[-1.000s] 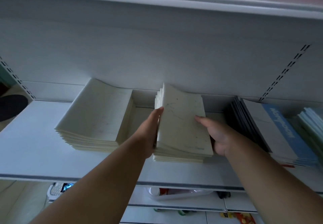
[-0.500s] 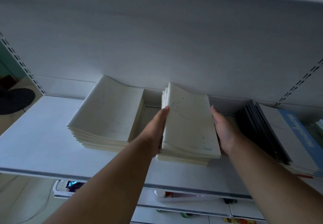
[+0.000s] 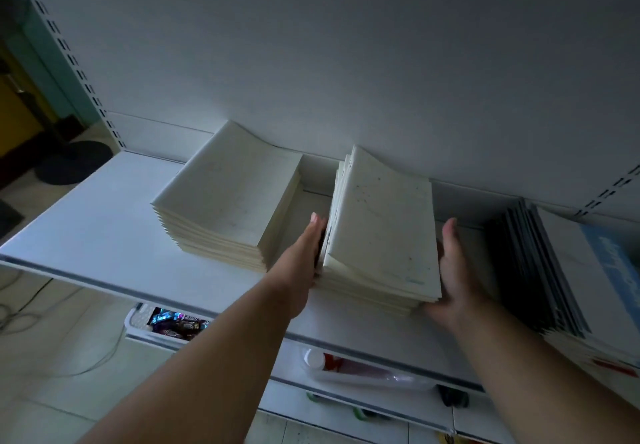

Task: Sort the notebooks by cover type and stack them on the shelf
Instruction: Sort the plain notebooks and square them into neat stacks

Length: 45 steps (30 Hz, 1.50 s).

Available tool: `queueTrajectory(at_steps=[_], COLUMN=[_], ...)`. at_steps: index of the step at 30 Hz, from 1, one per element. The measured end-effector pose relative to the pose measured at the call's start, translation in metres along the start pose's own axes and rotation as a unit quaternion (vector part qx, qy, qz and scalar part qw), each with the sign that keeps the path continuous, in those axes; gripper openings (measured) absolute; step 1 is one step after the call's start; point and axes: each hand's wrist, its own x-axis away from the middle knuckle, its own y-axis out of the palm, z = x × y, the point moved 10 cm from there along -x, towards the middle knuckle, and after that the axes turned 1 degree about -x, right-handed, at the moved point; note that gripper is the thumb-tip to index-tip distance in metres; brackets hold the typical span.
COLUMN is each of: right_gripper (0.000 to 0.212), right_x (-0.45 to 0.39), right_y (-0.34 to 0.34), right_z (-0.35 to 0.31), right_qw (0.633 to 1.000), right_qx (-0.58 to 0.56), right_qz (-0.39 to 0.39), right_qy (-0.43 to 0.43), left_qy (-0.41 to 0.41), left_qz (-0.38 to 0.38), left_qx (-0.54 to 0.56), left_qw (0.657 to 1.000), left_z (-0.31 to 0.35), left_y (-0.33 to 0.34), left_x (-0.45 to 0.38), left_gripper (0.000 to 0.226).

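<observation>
A stack of cream-covered notebooks lies in the middle of the white shelf, its upper copies fanned slightly at the back left. My left hand is flat against the stack's left side with straight fingers. My right hand stands open along the right side, near the front right corner. A second, tidier cream stack sits to the left, separated by a narrow gap. To the right lean several dark-covered notebooks, with a white and blue cover on top.
The shelf's back panel rises right behind the stacks. A slotted upright marks the left end. On the shelf below stand a white basket of packets and a lying plastic bottle. Tiled floor shows at the lower left.
The view has shifted right and closer. My right hand has slid back along the stack's right side toward the front corner. My left hand stays flat on the left side.
</observation>
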Motion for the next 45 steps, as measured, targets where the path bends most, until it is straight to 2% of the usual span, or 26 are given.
queueTrajectory(at_steps=[3, 6, 10, 11, 14, 15, 17, 19, 21, 23, 26, 28, 31, 35, 38, 40, 45], right_gripper=[0.081, 0.076, 0.057, 0.05, 0.015, 0.01, 0.015, 0.039, 0.049, 0.046, 0.034, 0.031, 0.049, 0.064, 0.068, 0.071, 0.072], right_x=[-0.001, 0.001, -0.005, -0.006, 0.003, 0.007, -0.007, -0.016, -0.023, -0.022, -0.003, -0.01, -0.019, -0.01, -0.001, -0.001, 0.001], right_y=[0.0, 0.002, 0.006, 0.007, 0.011, 0.015, 0.012, 0.018, 0.011, 0.008, 0.025, 0.017, 0.018, -0.006, -0.014, -0.013, -0.005], right_z=[0.005, -0.004, -0.044, -0.053, -0.072, -0.076, -0.07, -0.056, -0.05, -0.049, -0.061, -0.063, -0.052, -0.032, -0.007, 0.009, 0.012], right_qw=[1.0, 0.999, 0.99, 0.986, 0.965, 0.961, 0.97, 0.985, 0.99, 0.991, 0.985, 0.982, 0.991, 0.99, 0.993, 0.996, 0.997], right_qx=[0.005, 0.024, 0.094, 0.11, 0.174, 0.183, 0.162, 0.124, 0.09, 0.085, 0.104, 0.106, 0.094, 0.093, 0.074, 0.042, 0.02], right_qz=[-0.011, -0.014, 0.038, 0.05, 0.124, 0.138, 0.115, 0.074, 0.063, 0.059, 0.084, 0.087, 0.05, 0.089, 0.092, 0.076, 0.069], right_qy=[0.007, -0.021, -0.098, -0.114, -0.151, -0.155, -0.138, -0.099, -0.086, -0.083, -0.113, -0.127, -0.081, -0.056, -0.029, 0.005, 0.027], left_qy=[0.009, 0.006, -0.015, -0.023, -0.016, -0.012, -0.004, 0.002, 0.002, -0.008, -0.013, -0.014, -0.02, -0.024, -0.014, -0.027, -0.032], left_qz=[-0.014, -0.038, -0.076, -0.079, -0.08, -0.072, -0.07, -0.081, -0.079, -0.082, -0.097, -0.106, -0.083, -0.065, -0.087, -0.102, -0.079], left_qx=[-0.009, 0.01, 0.012, 0.011, 0.017, 0.024, 0.029, 0.036, 0.027, 0.034, 0.063, 0.066, 0.033, 0.025, 0.043, 0.049, 0.049], left_qw=[1.0, 0.999, 0.997, 0.997, 0.997, 0.997, 0.997, 0.996, 0.996, 0.996, 0.993, 0.992, 0.996, 0.997, 0.995, 0.993, 0.995], left_z=[0.004, 0.016, 0.038, 0.044, 0.05, 0.052, 0.054, 0.057, 0.056, 0.055, 0.055, 0.057, 0.063, 0.049, 0.036, 0.032, 0.039], left_y=[0.0, 0.007, 0.018, 0.021, 0.026, 0.026, 0.024, 0.025, 0.024, 0.027, 0.029, 0.031, 0.028, 0.019, 0.018, 0.022, 0.023], left_x=[-0.004, -0.012, -0.028, -0.032, -0.046, -0.047, -0.054, -0.063, -0.069, -0.065, -0.066, -0.069, -0.056, -0.041, -0.021, -0.01, -0.002], left_gripper=[0.068, 0.062, 0.062, 0.069, 0.111, 0.109, 0.104, 0.12, 0.127, 0.112, 0.116, 0.11, 0.084, 0.076, 0.051, 0.054, 0.05])
